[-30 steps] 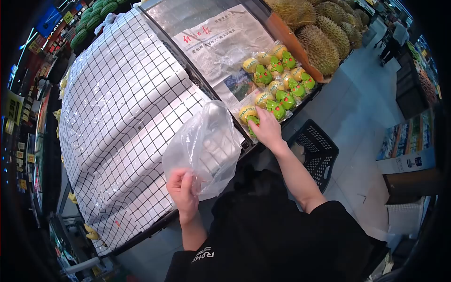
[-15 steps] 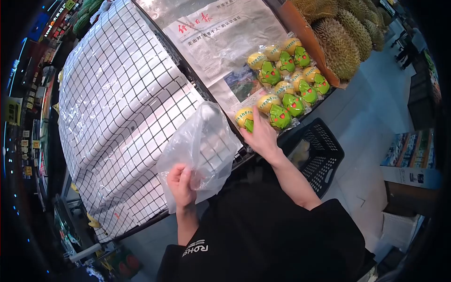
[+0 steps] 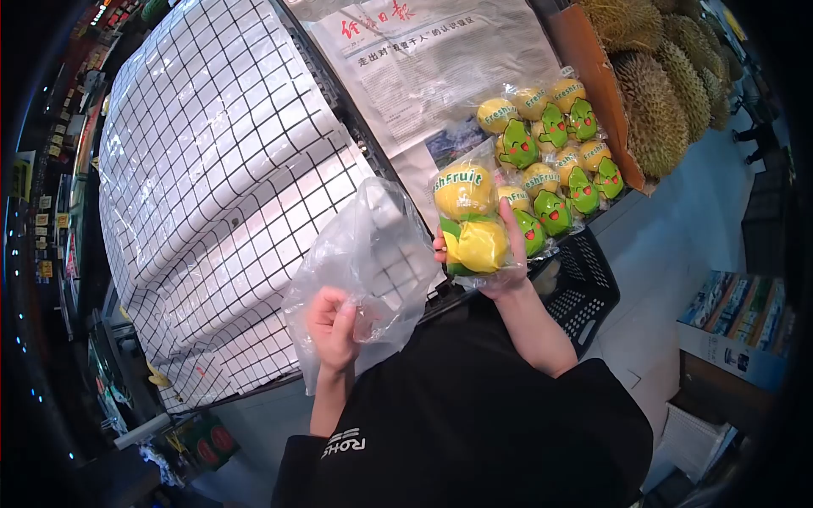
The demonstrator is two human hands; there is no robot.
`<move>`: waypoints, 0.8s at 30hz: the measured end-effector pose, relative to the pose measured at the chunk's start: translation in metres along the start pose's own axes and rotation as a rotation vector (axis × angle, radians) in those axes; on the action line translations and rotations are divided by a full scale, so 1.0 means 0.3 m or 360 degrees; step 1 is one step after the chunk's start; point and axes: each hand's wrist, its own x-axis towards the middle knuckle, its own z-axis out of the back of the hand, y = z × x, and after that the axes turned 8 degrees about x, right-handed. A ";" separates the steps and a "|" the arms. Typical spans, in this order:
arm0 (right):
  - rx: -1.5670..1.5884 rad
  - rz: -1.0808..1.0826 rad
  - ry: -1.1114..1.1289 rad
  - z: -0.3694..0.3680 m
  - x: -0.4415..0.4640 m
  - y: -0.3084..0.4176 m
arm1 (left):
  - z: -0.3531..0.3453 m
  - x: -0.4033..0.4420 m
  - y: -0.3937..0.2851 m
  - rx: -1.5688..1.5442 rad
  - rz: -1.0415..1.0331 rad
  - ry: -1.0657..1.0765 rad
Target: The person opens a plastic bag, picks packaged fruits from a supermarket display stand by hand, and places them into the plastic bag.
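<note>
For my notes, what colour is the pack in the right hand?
The pack is mostly yellow, with green parts; see the head view.

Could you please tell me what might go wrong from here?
The yellow fruit pack could slip, since its wrap looks shiny and only the right hand holds it.
The plastic bag looks thin and limp, so it might crumple or slide from the left hand.
The other fruit packs lie close beside the right hand, so a brush from it could perhaps shift one.
</note>
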 end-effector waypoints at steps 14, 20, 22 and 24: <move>-0.0230 -0.0722 0.0033 -0.127 0.035 -0.101 | -0.074 -0.004 -0.008 0.0188 -0.0269 -0.0171; -0.0554 -0.1173 -0.0316 -0.015 0.029 -0.107 | -0.128 0.090 -0.183 0.1265 -0.1109 0.0425; -0.0716 -0.1163 -0.0253 -0.030 0.024 -0.110 | -0.188 0.096 -0.194 0.1240 -0.1124 0.0635; -0.0924 -0.1083 -0.0189 -0.052 0.031 -0.118 | -0.212 0.079 -0.189 0.1216 -0.1142 0.0841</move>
